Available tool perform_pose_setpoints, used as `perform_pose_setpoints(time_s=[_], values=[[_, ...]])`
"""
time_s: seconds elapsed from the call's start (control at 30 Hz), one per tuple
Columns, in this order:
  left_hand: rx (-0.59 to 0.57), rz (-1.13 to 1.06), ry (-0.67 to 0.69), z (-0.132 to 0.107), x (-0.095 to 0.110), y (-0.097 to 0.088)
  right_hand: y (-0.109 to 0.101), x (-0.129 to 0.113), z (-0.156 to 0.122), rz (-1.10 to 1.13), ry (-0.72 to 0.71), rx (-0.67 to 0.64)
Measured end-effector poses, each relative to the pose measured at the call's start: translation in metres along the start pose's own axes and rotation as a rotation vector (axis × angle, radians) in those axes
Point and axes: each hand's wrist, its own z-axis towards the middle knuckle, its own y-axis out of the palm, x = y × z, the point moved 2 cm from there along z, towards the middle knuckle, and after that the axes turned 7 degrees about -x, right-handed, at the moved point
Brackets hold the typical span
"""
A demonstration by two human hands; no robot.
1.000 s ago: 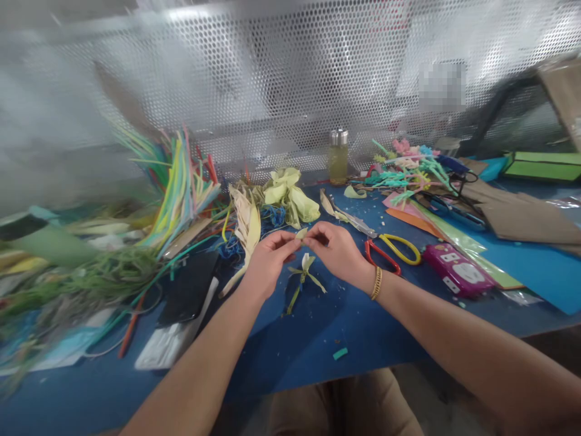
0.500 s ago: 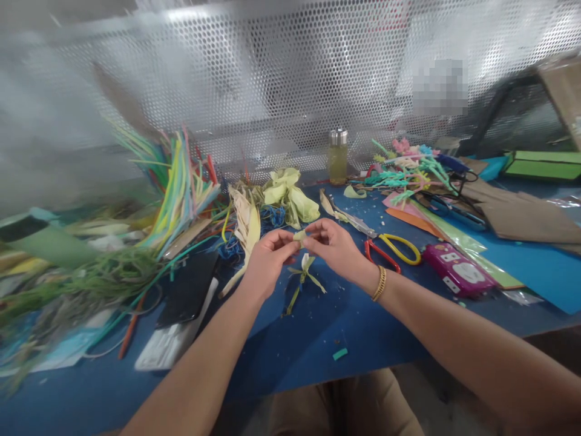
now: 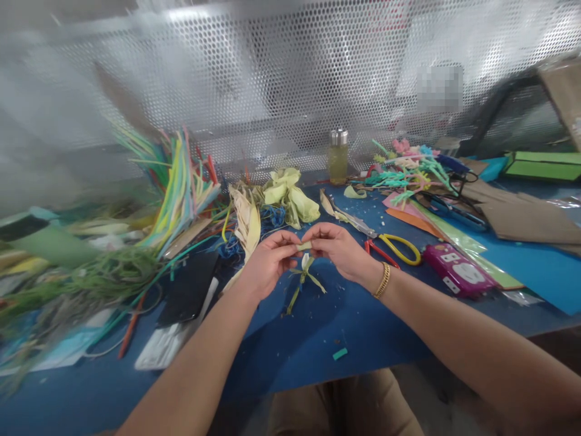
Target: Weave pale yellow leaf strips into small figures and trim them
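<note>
Over the blue table (image 3: 318, 339), my left hand (image 3: 267, 263) and my right hand (image 3: 338, 248) meet at the fingertips. Both pinch a small pale yellow-green strip of husk (image 3: 304, 246) held level between them. Just below the hands a small tied husk figure with a green stem (image 3: 303, 277) lies on the table. My right wrist wears a gold bangle (image 3: 382, 281).
Red-and-yellow scissors (image 3: 393, 248) lie right of my right hand, a pink case (image 3: 456, 269) beyond them. Husk pieces (image 3: 288, 194) and a glass jar (image 3: 338, 156) stand behind. Coloured strips (image 3: 177, 194) and a black phone (image 3: 188, 290) lie left; paper sheets (image 3: 521, 221) lie right.
Both hands have shifted slightly and turned the strip from a bunched, tilted hold to a level one between the fingertips. Nothing else on the table has moved.
</note>
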Motion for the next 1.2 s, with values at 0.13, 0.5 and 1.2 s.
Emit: perform_pose_setpoints(time_s=[0.13, 0.5, 1.2], values=[[-0.016, -0.015, 0.023, 0.0002, 0.0013, -0.0006, -0.0048, -0.003, -0.0003, -0.289, -0.142, 0.014], [0.131, 0.143, 0.155, 0.0006, 0.0029, -0.0054, -0.0042, -0.0098, -0.0048, -0.527, -0.345, 0.028], [0.132, 0.496, 0.383, -0.003, 0.0094, 0.0023, 0.003, -0.001, -0.0014, -0.213, -0.159, 0.061]])
